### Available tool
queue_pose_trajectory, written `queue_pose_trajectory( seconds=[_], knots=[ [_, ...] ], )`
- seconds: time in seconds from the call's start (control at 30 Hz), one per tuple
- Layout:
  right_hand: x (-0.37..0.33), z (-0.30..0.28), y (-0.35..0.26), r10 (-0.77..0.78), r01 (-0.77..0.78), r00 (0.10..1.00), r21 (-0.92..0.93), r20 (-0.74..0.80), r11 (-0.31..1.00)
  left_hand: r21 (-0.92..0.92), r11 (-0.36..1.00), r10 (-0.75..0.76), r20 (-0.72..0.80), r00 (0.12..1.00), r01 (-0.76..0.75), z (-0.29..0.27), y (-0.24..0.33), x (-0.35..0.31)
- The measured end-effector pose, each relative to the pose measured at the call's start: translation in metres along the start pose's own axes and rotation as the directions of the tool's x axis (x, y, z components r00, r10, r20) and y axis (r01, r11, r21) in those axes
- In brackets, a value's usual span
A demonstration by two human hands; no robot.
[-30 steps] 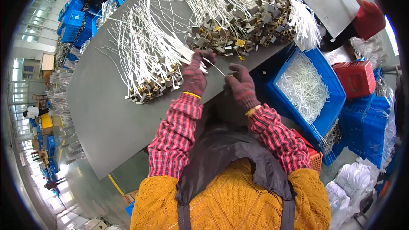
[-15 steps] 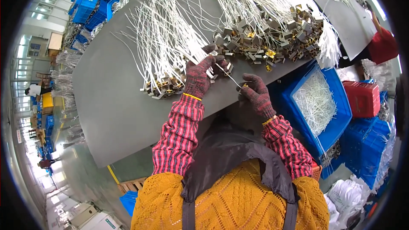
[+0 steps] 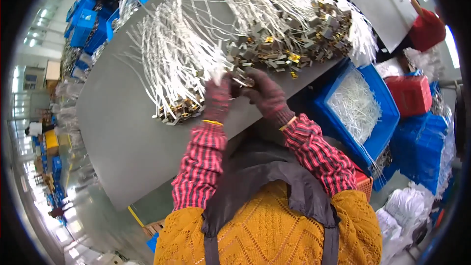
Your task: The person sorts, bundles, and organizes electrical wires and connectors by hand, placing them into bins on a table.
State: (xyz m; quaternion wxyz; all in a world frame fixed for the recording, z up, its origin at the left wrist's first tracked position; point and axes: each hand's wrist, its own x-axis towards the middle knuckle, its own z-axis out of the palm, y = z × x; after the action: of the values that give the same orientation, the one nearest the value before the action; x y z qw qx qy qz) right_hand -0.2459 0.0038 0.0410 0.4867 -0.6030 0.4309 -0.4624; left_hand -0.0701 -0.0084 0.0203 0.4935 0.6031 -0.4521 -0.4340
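Note:
My left hand (image 3: 217, 100), in a dark knitted glove, is closed at the near edge of a bundle of white wires (image 3: 169, 54); motion blurs its fingertips and what they hold. Close beside it, my right hand (image 3: 267, 97), gloved alike, has its fingers bent inward. A small metal-ended piece (image 3: 248, 83) shows at the right fingertips, and I cannot tell which hand grips it. Small metal clips (image 3: 181, 109) end the wires left of my hands. Beyond my right hand lies a bigger heap of wired metal clips (image 3: 294, 44).
The grey table (image 3: 115, 132) curves away to the left. A blue bin (image 3: 387, 113) of white strands stands at the right, beside a red crate (image 3: 409, 95). White sacks (image 3: 405, 211) lie at the lower right. A person in red (image 3: 427, 29) is at the far right.
My right hand has moved left and up to meet my left hand. The thin white wire stretched between them is no longer visible. My view has shifted slightly.

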Motion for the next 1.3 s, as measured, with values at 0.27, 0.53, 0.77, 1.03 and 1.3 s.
queue_pose_trajectory(
  seconds=[0.27, 0.53, 0.77, 1.03, 1.3],
  knots=[
    [-0.011, -0.127, 0.12, 0.039, 0.053, 0.998, -0.995, 0.05, -0.079, -0.473, 0.797, -0.436, -0.019, 0.9, 0.376, -0.055, 0.017, 0.004],
    [-0.02, -0.141, 0.059, 0.082, 0.047, 0.99, -0.811, 0.117, 0.583, -0.606, 0.656, -0.255, 0.382, 0.888, 0.449, 0.026, 0.007, -0.022],
    [-0.059, -0.117, 0.015, -0.111, 0.297, 0.934, -0.567, 0.34, 0.768, -0.397, 0.756, -0.364, 0.406, 0.838, 0.521, 0.128, 0.027, -0.018],
    [-0.161, -0.113, 0.01, 0.048, -0.056, 0.99, -0.055, -0.133, 0.997, -0.529, 0.697, -0.585, -0.03, 0.811, 0.484, 0.218, 0.056, -0.041],
    [-0.426, -0.234, 0.062, 0.435, -0.626, 0.678, -0.154, -0.593, 0.765, -0.73, 0.513, -0.516, 0.158, 0.842, 0.451, 0.219, 0.012, -0.042]
  ],
)
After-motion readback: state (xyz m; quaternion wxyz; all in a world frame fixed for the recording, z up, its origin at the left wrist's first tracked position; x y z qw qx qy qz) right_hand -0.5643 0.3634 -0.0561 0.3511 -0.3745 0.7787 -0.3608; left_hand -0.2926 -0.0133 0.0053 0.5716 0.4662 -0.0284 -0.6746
